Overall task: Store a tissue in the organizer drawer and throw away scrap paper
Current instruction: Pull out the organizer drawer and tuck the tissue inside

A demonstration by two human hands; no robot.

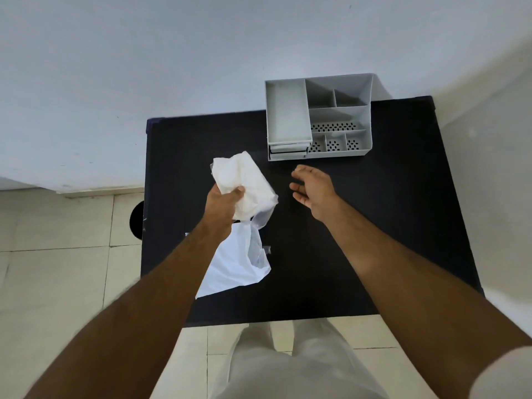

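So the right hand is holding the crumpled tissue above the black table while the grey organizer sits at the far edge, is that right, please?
Not quite: the head view shows the left hand holding the crumpled tissue above the black table; the right hand is open and empty. The grey organizer does sit at the far edge.

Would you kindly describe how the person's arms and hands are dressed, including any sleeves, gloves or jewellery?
Both forearms are bare. The left hand and the right hand wear no gloves, and no rings, watch or bracelets show. A pale sleeve edge appears only high on the right arm, at the frame's lower right corner. The trousers are light-coloured too.
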